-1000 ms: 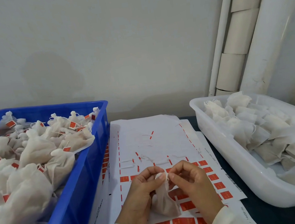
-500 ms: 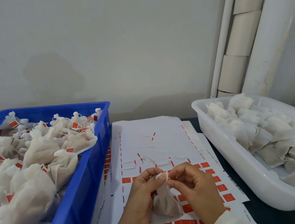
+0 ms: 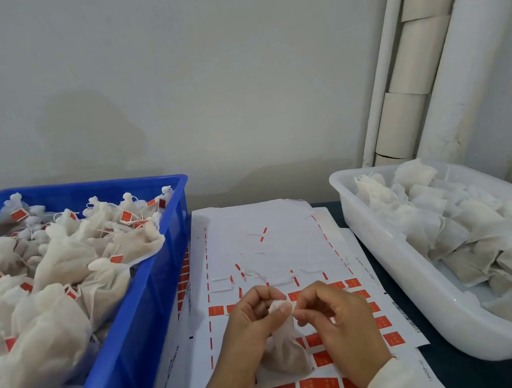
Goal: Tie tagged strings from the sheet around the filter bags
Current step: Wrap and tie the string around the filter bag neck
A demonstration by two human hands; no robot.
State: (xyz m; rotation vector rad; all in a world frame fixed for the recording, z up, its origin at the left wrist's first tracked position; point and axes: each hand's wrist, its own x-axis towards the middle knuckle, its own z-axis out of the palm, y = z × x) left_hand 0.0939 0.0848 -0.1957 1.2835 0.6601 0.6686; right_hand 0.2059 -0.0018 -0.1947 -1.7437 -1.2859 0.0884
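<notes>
A filter bag [image 3: 286, 350] is sitting low in the middle of the view, its full bottom resting on the sheet [image 3: 268, 244] of red tags and its gathered neck pointing up between the two hands. The left hand [image 3: 250, 329] is curling round that neck, its grip grasping the bunched paper between thumb and fingers. The right hand [image 3: 338, 320] is meeting it from the other side, its grip pinching at the top of the neck with thumb and forefinger; a short bit of white string [image 3: 294, 309] is showing at the fingertips, though how it is wound cannot be told. The sheet is lying flat on the dark tabletop [image 3: 470, 374], with loose strings and red tags scattered over its bare upper part and rows of red tags along its lower edge. To the left, a blue crate [image 3: 133, 359] is holding a heap of tied, tagged bags [image 3: 60, 264]. To the right, a white tray [image 3: 402, 285] is holding untied bags [image 3: 450, 225].
</notes>
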